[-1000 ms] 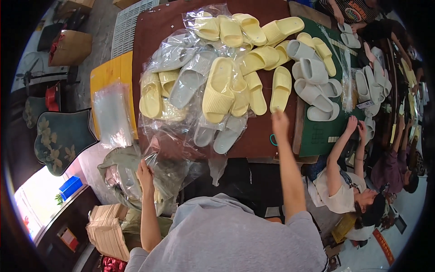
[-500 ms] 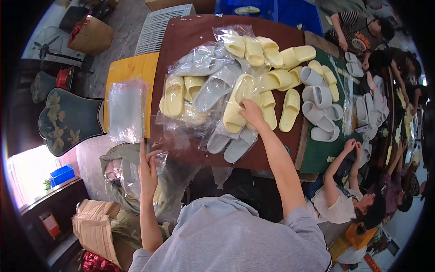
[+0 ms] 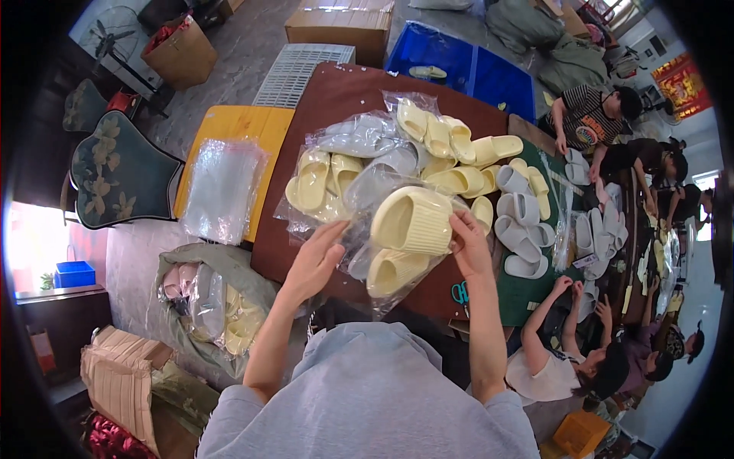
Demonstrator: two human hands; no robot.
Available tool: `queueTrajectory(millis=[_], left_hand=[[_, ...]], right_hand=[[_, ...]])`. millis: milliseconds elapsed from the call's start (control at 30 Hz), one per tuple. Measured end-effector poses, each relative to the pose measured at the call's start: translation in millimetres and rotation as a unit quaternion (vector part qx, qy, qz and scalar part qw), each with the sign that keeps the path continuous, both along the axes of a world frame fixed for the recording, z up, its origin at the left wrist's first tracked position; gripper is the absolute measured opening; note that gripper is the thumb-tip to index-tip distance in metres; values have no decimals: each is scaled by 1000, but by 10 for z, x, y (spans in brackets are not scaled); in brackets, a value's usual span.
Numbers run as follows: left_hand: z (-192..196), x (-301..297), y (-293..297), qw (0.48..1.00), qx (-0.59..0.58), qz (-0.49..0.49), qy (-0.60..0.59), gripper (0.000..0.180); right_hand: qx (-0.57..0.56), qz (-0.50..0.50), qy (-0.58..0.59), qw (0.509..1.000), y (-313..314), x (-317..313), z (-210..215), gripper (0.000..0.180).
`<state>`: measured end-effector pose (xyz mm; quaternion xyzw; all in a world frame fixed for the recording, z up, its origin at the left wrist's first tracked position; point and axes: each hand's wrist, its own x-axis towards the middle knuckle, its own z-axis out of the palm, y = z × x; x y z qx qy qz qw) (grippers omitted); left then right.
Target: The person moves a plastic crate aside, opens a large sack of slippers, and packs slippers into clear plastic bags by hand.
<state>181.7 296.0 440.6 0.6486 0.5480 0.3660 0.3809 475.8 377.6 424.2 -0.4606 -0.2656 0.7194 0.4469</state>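
A pair of yellow slippers in a clear plastic bag is raised over the near edge of the brown table. My right hand grips this bagged pair at its right side. To its left, my left hand is apart from the slippers, fingers stretched toward the bag's edge; contact with the film is unclear. Behind them lie bagged grey slippers and bagged yellow slippers. Loose yellow slippers and loose grey slippers spread to the right.
Flat clear bags are stacked on a yellow table at left. Teal scissors lie by the near edge. A sack of bagged slippers stands on the floor. Blue bins are beyond. Co-workers sit at right.
My right hand has lifted the bagged yellow slippers off the pile toward me. My left hand has come from the lower left up beside the bag. The view has shifted.
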Motion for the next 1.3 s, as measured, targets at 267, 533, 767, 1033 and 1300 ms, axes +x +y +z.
queueTrajectory(millis=[267, 533, 767, 1033, 1300], left_hand=[[100, 257, 171, 990, -109, 10, -85, 26], [197, 74, 278, 922, -189, 137, -309, 44], [317, 101, 227, 859, -177, 147, -457, 41], [98, -253, 152, 846, -214, 141, -468, 40], [61, -398, 124, 871, -275, 128, -386, 31]], right_hand=[[0, -74, 88, 993, -317, -382, 228, 10], [282, -247, -256, 891, -373, 237, 399, 11], [171, -152, -216, 949, -606, 369, -34, 23], [139, 169, -37, 975, -492, 489, 121, 57], [195, 255, -107, 941, -592, 256, 76, 63]])
